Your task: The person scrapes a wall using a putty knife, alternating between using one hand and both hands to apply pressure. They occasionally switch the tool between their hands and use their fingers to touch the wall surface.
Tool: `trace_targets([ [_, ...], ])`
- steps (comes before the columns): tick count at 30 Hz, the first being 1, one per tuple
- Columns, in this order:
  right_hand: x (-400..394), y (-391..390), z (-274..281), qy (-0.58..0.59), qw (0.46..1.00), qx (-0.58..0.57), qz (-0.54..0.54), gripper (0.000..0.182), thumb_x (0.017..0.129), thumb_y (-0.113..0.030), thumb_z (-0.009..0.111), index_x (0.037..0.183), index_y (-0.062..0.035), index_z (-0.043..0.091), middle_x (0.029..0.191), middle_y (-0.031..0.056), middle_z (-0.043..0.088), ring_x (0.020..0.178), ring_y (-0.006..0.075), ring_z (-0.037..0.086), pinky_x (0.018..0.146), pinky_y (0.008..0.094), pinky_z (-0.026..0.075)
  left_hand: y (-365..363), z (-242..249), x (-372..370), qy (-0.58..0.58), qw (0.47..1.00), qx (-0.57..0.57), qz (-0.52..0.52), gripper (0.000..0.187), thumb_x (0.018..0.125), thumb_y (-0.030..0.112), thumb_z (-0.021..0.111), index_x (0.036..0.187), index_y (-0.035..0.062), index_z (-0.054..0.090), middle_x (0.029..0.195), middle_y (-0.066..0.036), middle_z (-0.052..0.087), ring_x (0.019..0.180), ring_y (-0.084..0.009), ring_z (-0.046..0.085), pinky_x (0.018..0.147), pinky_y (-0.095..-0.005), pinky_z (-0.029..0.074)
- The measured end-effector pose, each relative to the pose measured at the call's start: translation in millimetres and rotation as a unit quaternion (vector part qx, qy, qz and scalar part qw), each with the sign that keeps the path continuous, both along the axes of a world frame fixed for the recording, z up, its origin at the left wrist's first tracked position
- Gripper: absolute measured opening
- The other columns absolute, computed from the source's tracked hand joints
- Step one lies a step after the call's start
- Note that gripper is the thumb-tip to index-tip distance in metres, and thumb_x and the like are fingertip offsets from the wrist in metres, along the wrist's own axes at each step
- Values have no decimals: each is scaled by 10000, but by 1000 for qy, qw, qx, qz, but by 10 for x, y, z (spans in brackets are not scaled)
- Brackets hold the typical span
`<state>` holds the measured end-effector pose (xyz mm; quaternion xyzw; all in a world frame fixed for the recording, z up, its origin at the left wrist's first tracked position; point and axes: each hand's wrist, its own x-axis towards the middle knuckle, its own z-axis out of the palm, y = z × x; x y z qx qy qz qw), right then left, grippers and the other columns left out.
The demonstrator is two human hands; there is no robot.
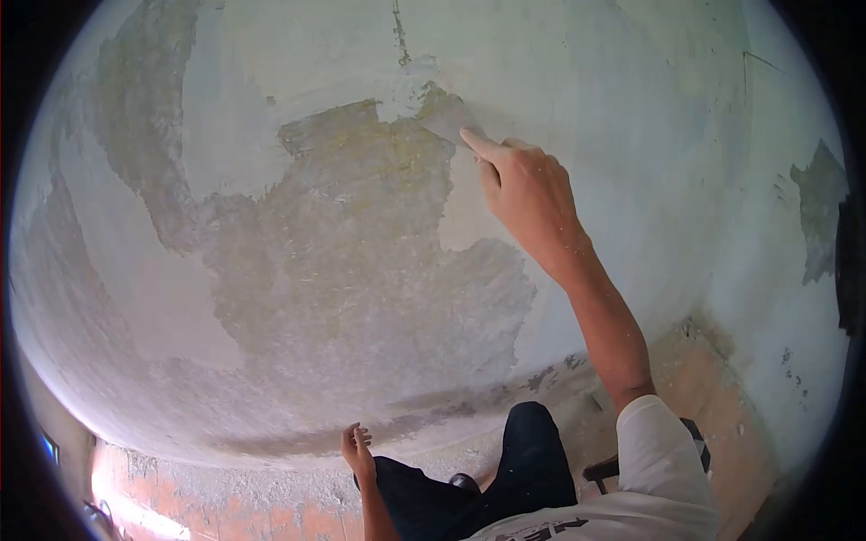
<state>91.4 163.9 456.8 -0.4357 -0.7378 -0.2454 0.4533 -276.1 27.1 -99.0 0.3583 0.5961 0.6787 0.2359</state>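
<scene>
My right hand [530, 185] reaches up to the wall, closed around a scraper [448, 117] with the index finger stretched along it. The scraper's thin grey blade lies against the wall at the upper edge of a large bare patch [361, 234]; its handle is hidden in my hand. Ragged pale paint [234, 108] borders the patch. Low down, near my left knee, my left hand [358, 448] hangs with its fingers loosely apart and nothing seen in it.
A dark crack [400, 32] runs down the wall above the blade. Scraped debris [262, 487] covers the tiled floor along the wall's base. Beside my right arm is part of a dark seat or stool [603, 471]. Another bare patch [819, 212] shows at far right.
</scene>
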Motion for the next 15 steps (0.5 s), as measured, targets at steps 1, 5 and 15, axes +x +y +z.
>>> trace_targets([
  [1,-13,33,-1,-1,1000,0,0,408,1055,-82,667,1454,-82,756,880,226,742,766,393,761,687,497,617,-5,0,24,18,1000,0,1,331,1186,280,601,1323,5,725,1047,-128,786,886,-191,754,784,-333,596],
  [5,-61,95,196,6,1000,24,9,406,1053,-75,666,1448,-69,759,886,239,755,766,396,767,686,493,622,-16,31,85,60,998,-8,7,281,1167,225,616,1302,10,736,1024,-126,798,860,-186,759,775,-328,586],
  [15,-92,35,323,-3,1000,18,16,432,1019,2,631,1423,-53,772,919,278,779,814,407,801,693,498,636,0,79,138,82,997,-10,-4,265,1153,200,631,1293,3,740,1022,-133,810,856,-189,771,756,-327,585],
])
